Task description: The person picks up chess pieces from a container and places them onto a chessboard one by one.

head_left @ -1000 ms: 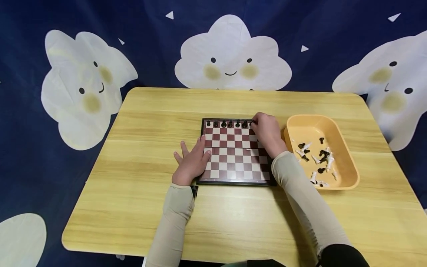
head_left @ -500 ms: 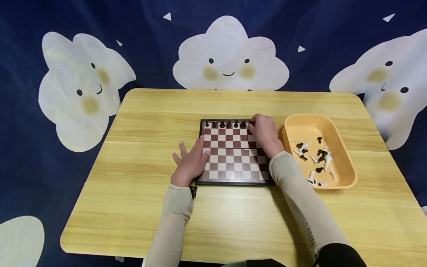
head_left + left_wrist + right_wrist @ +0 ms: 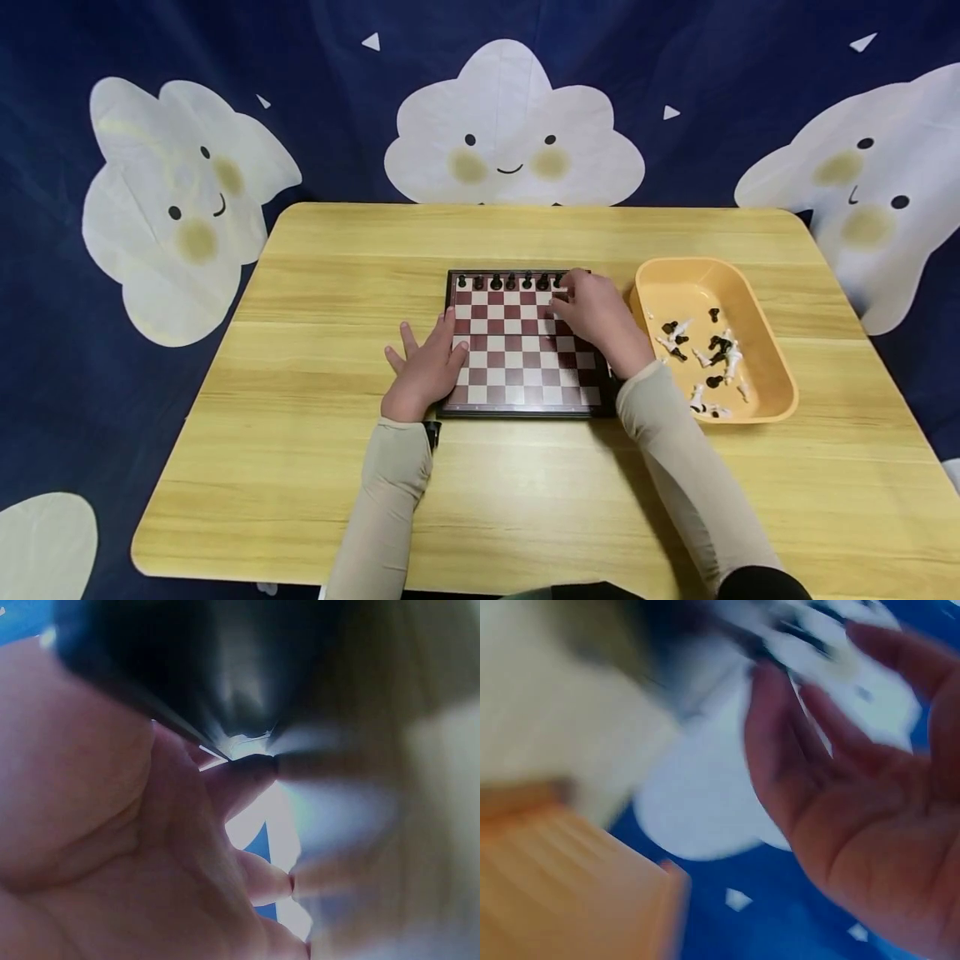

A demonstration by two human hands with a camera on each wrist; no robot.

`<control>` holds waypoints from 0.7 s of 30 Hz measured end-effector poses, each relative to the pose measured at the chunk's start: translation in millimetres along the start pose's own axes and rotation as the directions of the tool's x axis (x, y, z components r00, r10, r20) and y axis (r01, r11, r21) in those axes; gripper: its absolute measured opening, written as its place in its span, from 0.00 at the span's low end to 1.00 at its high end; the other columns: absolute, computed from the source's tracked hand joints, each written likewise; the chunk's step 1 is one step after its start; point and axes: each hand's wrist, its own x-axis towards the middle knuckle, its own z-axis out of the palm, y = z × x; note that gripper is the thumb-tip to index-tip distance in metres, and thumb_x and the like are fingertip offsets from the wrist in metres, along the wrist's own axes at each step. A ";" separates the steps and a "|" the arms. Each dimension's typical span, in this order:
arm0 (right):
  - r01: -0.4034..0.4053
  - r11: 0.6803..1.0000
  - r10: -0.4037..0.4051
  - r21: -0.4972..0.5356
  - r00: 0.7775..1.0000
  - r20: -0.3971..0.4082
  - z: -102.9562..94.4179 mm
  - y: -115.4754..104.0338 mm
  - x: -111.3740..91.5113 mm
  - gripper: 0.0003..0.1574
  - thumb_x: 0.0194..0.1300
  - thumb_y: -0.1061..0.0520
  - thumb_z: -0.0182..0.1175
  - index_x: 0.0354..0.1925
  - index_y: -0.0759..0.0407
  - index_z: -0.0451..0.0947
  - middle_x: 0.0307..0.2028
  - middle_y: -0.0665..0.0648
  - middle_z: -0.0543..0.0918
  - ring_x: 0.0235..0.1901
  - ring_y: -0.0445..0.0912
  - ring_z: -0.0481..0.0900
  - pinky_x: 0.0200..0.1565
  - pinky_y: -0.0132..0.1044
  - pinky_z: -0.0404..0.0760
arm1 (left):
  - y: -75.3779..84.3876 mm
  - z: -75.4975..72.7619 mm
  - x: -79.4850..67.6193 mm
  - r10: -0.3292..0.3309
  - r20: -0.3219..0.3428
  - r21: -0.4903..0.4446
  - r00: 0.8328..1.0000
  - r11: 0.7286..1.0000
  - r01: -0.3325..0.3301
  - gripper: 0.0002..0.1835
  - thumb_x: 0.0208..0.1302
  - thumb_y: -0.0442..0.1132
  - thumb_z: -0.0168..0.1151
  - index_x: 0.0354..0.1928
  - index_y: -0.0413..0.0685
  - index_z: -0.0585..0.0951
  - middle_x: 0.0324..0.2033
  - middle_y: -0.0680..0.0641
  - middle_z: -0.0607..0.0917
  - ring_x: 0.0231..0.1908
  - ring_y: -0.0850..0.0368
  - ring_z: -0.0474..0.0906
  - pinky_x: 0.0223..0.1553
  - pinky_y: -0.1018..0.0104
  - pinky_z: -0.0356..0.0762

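A checkered chessboard (image 3: 525, 375) lies on the table, with several black chess pieces (image 3: 512, 282) standing in a row along its far edge. My left hand (image 3: 426, 371) rests at the board's left edge, fingers spread and straight. Close to the far right corner is my right hand (image 3: 600, 312), its thumb and fingers parted beside the black chess piece (image 3: 558, 282) at the row's right end. In the right wrist view, nothing shows between the thumb and fingers of that hand (image 3: 877, 802). Part of the board's right side is hidden under it.
An orange-yellow plastic tub (image 3: 776, 367) stands right of the board, with several loose white and black chess pieces (image 3: 726, 350) lying in it. The wooden table (image 3: 300, 333) reaches back to a blue curtain (image 3: 330, 100) with cloud faces.
My right hand has parted its fingers from the black chess piece at the row's right end and drawn back slightly toward me. The left hand keeps its place on the board.
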 end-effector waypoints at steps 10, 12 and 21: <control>0.267 0.961 -0.271 0.072 0.961 0.049 -71.5 7.8 -80.3 0.17 0.76 0.49 0.61 0.53 0.58 0.84 0.44 0.53 0.88 0.43 0.47 0.85 0.48 0.46 0.82 | -1.8 0.8 1.9 -0.003 -0.006 0.002 1.000 1.000 0.003 0.36 0.84 0.54 0.38 0.85 0.59 0.40 0.83 0.50 0.46 0.75 0.29 0.13 0.66 0.24 0.13; 0.277 0.960 -0.277 0.030 0.961 0.004 -83.8 25.7 -91.9 0.15 0.77 0.49 0.60 0.52 0.57 0.85 0.43 0.52 0.88 0.40 0.44 0.83 0.44 0.41 0.81 | -2.2 1.6 2.0 -0.003 -0.004 0.002 1.000 1.000 0.003 0.35 0.84 0.55 0.37 0.85 0.59 0.40 0.83 0.51 0.45 0.75 0.29 0.13 0.66 0.24 0.13; -0.093 0.996 0.093 -0.019 0.996 0.004 -111.5 125.8 -107.4 0.20 0.80 0.54 0.53 0.54 0.71 0.79 0.32 0.59 0.90 0.29 0.40 0.85 0.29 0.30 0.78 | -3.0 3.9 4.2 -0.010 -0.003 0.007 1.000 1.000 0.010 0.36 0.84 0.55 0.36 0.85 0.58 0.40 0.83 0.50 0.45 0.75 0.29 0.13 0.66 0.24 0.12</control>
